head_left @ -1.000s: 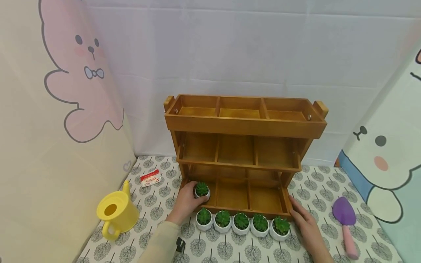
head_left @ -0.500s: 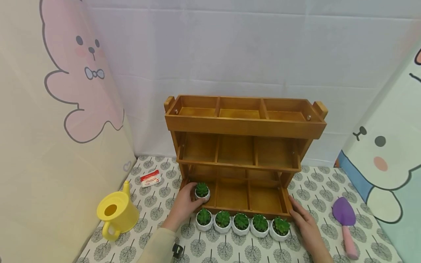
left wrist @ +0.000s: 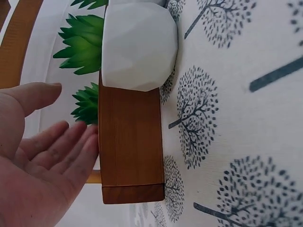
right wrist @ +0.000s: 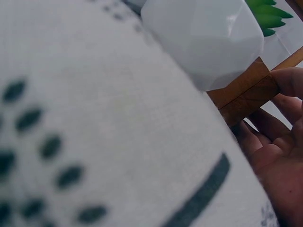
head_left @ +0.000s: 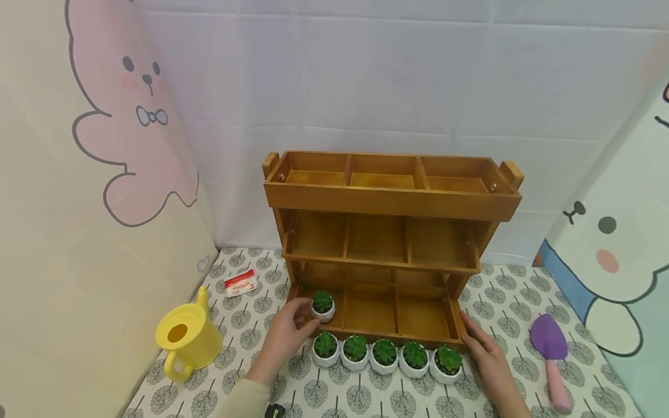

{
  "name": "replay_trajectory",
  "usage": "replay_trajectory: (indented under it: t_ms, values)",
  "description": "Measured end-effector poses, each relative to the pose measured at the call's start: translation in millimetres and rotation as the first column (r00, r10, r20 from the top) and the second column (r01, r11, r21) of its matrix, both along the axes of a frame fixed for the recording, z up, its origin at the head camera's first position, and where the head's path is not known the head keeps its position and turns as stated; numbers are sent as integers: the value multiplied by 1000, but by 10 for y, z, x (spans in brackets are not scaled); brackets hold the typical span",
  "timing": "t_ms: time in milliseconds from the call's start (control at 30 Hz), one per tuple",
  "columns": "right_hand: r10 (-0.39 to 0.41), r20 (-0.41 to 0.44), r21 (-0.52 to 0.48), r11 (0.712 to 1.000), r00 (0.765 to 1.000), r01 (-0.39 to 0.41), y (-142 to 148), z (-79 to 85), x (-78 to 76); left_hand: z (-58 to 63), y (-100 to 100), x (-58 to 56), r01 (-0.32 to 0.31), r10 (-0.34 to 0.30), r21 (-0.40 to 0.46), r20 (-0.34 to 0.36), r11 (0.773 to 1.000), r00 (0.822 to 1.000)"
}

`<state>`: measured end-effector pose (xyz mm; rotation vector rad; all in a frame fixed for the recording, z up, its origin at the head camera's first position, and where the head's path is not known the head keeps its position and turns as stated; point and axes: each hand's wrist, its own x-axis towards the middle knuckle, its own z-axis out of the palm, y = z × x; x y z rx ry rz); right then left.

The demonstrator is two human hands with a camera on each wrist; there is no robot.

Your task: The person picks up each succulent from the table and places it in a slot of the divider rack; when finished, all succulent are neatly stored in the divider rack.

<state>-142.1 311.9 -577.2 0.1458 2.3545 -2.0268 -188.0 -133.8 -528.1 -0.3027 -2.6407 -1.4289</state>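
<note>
A small succulent in a white pot [head_left: 323, 307] stands in the bottom tier's left compartment of a wooden shelf [head_left: 392, 200]. My left hand [head_left: 284, 334] is just to its left, by the tray's front-left corner. In the left wrist view, the thumb and fingers are spread apart and hold nothing; the plant's leaves [left wrist: 86, 104] show past them. My right hand [head_left: 486, 360] rests against the bottom tray's front-right corner. In the right wrist view, its thumb [right wrist: 289, 80] touches the wooden corner [right wrist: 248, 92], and the other fingers lie partly hidden beside it.
Several potted succulents [head_left: 384, 355] stand in a row along the shelf's front. A yellow watering can [head_left: 190, 337] is at the left, near a red-and-white packet [head_left: 241, 283]. A purple toy shovel with a pink handle [head_left: 549, 337] lies at the right on the tree-patterned cloth [head_left: 313, 400].
My left hand has let go of the potted succulent and drawn back slightly left and toward me. The pot stays in the left compartment. My right hand keeps its place at the corner.
</note>
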Motion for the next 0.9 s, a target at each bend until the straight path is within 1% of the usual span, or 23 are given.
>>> replay_trajectory:
  t_ms: [133, 267, 433, 567, 733, 800, 900]
  values:
    - [-2, -8, 0, 1000, 1000, 2, 0, 1, 2, 1, -24, 65, 21, -21, 29, 3, 999, 1000]
    - [8, -21, -15, 1000, 1000, -9, -2, -6, 7, -3, -42, 139, 33, -34, 58, 23, 998, 999]
    - [12, -27, -26, 1000, 1000, -13, -5, -3, 13, -2, -49, 251, 26, -29, 62, 45, 998, 999]
    - [7, -22, -3, 1000, 1000, -7, -10, 9, 14, -22, -55, 332, 23, -29, 81, 68, 996, 997]
    - [11, -15, 17, 1000, 1000, -11, 0, 14, 11, -85, -58, 393, 16, -26, 85, 118, 996, 993]
    - [12, -14, 17, 1000, 1000, -12, 3, 11, 12, -110, -55, 409, 23, -34, 79, 148, 997, 988]
    - [12, -21, 11, 1000, 1000, -12, 1, 7, 17, -136, -44, 420, 53, -66, 77, 182, 996, 981]
